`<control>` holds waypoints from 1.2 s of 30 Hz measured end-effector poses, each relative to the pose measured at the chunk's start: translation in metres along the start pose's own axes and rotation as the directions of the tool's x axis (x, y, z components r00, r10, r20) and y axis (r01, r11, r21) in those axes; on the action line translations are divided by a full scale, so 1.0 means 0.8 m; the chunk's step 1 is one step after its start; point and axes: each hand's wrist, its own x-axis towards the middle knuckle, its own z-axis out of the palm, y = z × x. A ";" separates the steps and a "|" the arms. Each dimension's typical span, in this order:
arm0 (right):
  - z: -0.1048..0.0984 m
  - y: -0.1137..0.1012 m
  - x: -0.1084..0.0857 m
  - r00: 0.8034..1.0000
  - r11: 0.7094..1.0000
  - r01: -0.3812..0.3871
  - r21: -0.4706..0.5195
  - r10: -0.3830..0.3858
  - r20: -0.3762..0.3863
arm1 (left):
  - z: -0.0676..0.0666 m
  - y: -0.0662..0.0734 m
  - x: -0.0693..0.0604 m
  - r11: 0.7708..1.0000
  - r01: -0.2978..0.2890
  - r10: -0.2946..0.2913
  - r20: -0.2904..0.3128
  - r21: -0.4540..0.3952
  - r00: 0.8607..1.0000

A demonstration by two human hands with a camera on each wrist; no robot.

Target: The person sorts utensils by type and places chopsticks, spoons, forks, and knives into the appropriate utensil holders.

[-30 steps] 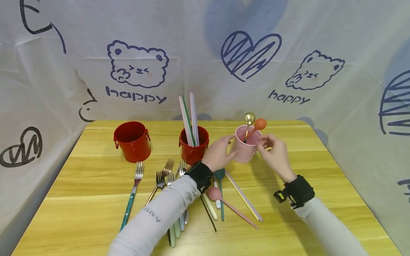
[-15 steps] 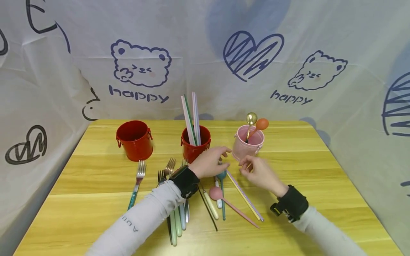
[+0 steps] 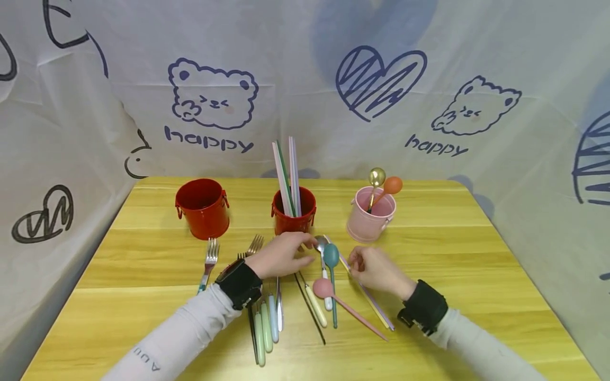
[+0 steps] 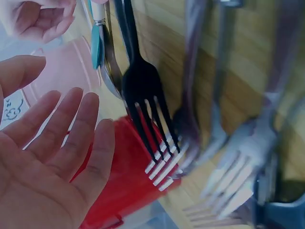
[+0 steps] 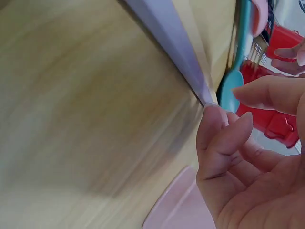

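My left hand [image 3: 280, 255] hovers over the fork heads, fingers spread and holding nothing; a black fork [image 4: 143, 83] lies beside it in the left wrist view. My right hand [image 3: 378, 271] is at the upper part of a purple chopstick [image 5: 164, 36] and a yellow chopstick [image 3: 376, 309] on the table. Its curled fingertips meet the purple one in the right wrist view, while the thumb stays apart. Left of that hand lie a teal spoon [image 3: 331, 256], a pink spoon [image 3: 324, 288] and a metal spoon with a white handle [image 3: 327, 302].
A pink bucket [image 3: 364, 225] holds a gold spoon [image 3: 377, 178] and an orange spoon [image 3: 393, 185]. The middle red bucket [image 3: 307, 203] holds several chopsticks [image 3: 285, 180]. Another red bucket [image 3: 208, 217] stands left. Several forks and pastel handles [image 3: 267, 328] lie at front.
Both hands have left the pink bucket and come down toward the table. The left hand moved left over the forks; the right hand moved down and left to the loose chopsticks.
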 end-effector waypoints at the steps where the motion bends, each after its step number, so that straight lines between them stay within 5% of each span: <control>1: 0.001 0.000 0.000 1.000 1.000 -0.005 -0.007 0.005 0.006 | 0.000 -0.002 -0.003 1.000 0.012 -0.012 0.007 0.001 1.000; 36: 0.006 0.001 -0.004 0.993 0.985 -0.120 -0.124 0.120 -0.008 | 0.000 -0.012 -0.017 0.997 0.071 -0.072 -0.041 -0.036 0.997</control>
